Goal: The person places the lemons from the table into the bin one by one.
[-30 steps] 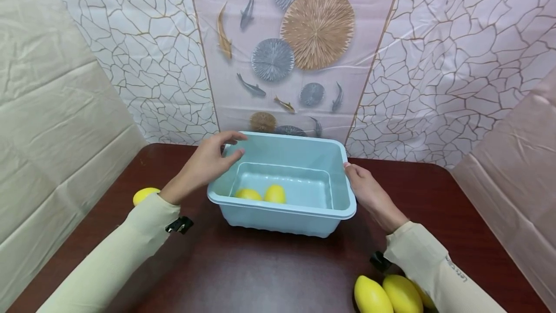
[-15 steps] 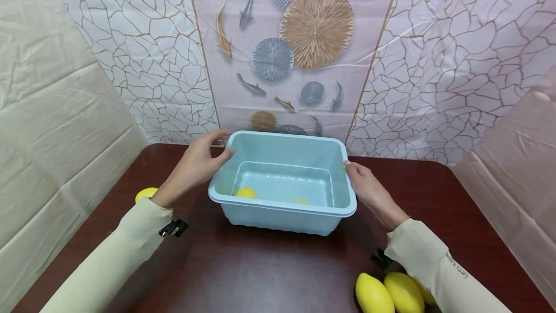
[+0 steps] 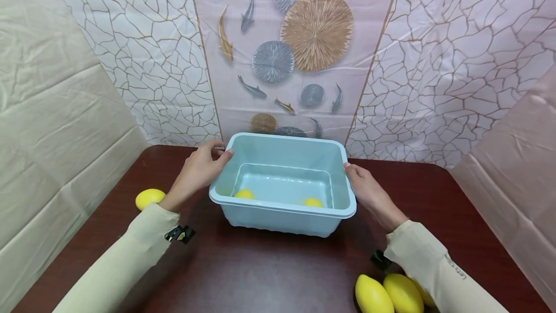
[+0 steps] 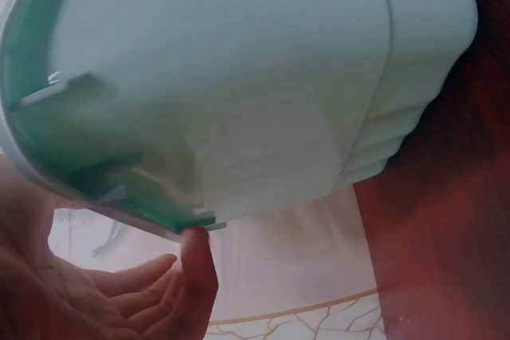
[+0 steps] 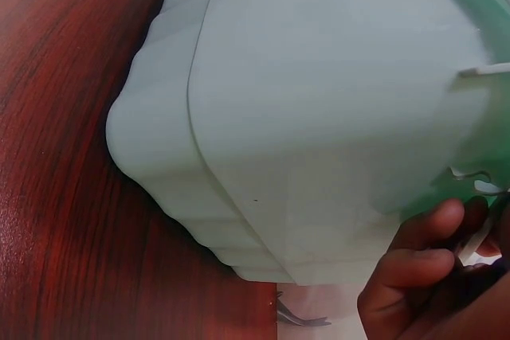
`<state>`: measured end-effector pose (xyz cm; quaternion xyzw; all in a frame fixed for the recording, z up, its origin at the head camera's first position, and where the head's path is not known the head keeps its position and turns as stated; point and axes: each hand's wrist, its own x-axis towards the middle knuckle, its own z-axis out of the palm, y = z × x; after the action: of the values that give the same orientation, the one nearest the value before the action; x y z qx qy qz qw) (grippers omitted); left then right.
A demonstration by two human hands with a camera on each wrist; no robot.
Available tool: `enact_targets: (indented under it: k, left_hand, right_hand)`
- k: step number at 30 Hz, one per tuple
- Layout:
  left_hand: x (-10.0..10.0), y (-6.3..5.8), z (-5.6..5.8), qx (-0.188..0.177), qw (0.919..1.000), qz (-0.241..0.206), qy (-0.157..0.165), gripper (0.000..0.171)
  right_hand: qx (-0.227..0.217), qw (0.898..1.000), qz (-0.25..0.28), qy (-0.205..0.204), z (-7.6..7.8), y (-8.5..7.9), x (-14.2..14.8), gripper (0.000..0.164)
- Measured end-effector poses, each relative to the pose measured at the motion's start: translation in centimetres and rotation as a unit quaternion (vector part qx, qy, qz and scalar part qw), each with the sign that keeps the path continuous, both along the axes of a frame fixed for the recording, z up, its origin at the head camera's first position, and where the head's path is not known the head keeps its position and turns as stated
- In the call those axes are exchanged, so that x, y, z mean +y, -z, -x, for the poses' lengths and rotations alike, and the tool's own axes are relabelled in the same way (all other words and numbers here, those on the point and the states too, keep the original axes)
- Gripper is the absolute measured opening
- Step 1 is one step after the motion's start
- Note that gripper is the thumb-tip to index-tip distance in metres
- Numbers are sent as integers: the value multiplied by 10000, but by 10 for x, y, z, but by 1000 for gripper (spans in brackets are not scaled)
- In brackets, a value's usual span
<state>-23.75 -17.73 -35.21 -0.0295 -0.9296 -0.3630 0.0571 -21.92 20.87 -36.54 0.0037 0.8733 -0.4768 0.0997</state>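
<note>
A light blue plastic basin (image 3: 278, 212) stands in the middle of the dark table in the head view. Inside lie two lemons, one lemon (image 3: 244, 194) at the front left and the other lemon (image 3: 313, 202) toward the front right, both partly hidden by the near wall. My left hand (image 3: 199, 170) is at the basin's left rim, thumb on top and fingers curled beneath; a fingertip (image 4: 197, 248) meets the rim's underside in the left wrist view. With my right hand (image 3: 369, 192) I grip the right rim, fingers (image 5: 414, 264) curled under it in the right wrist view.
A single lemon (image 3: 149, 199) lies on the table (image 3: 260, 279) to the left, next to my left wrist. Several lemons (image 3: 403, 293) are grouped at the front right, partly covered by my right sleeve. A patterned cloth (image 3: 282, 81) hangs behind the basin.
My left hand has moved from over the basin's left corner down and outward to its rim. Inside, one lemon has rolled to the right. My right hand keeps its grip.
</note>
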Motion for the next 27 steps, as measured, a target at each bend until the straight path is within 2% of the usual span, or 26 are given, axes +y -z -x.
enact_targets:
  k: [10, 17, 27]
  left_hand:
    - [6, 7, 6, -523, 9984, -217, 18, 55]
    - [3, 12, 11, -642, 9953, -730, 54, 52]
    - [0, 16, 16, -948, 9859, -1371, 171, 45]
  right_hand:
    - [23, 10000, -6, 9, -1, 0, 1, 73]
    - [23, 9998, 179, -48, -2, 1, 1, 70]
    - [-34, 10000, 74, -5, -2, -1, 3, 68]
